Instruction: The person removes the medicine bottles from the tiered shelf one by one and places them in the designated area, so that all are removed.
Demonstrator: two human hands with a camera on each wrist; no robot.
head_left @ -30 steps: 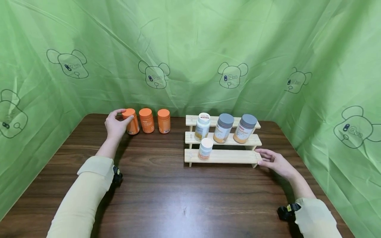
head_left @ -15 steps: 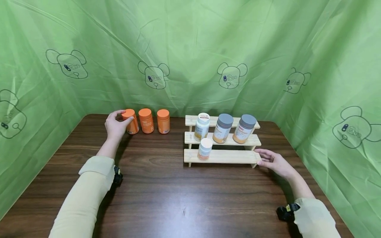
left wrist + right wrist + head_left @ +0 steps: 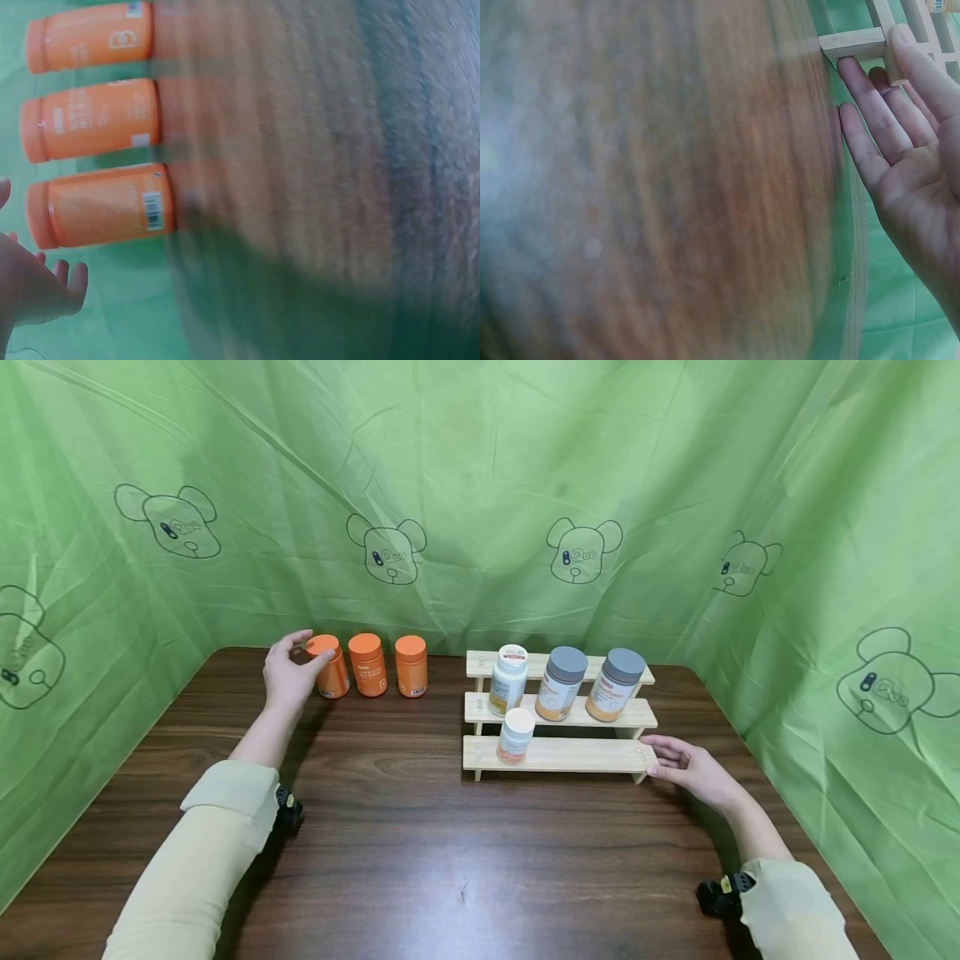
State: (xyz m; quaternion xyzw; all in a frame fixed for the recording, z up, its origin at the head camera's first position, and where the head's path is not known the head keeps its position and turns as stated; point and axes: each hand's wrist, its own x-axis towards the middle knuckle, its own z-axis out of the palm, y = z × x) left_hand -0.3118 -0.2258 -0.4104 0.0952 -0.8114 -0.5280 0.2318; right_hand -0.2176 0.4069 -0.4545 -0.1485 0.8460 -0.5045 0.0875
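Observation:
Three orange bottles stand in a row at the table's back left: the left bottle (image 3: 332, 668), the middle bottle (image 3: 369, 666) and the right bottle (image 3: 412, 667). My left hand (image 3: 290, 675) is beside the left bottle, its fingers spread and apart from it in the left wrist view. A three-tier wooden display rack (image 3: 577, 755) stands at the right. My right hand (image 3: 693, 770) holds the right end of its lowest step, thumb in front and fingers behind. In the right wrist view, the fingers (image 3: 874, 112) reach around the rack's leg (image 3: 851, 43).
A white-capped bottle (image 3: 508, 681) and two grey-capped jars, a left jar (image 3: 561, 685) and a right jar (image 3: 615, 686), stand on the middle step. On the lowest step is a small white bottle (image 3: 517, 737). Green cloth (image 3: 480, 460) surrounds the dark wooden table (image 3: 450, 860).
My left fingers have come off the left orange bottle's cap, and the left forearm has shifted slightly left. The right hand keeps its place at the rack.

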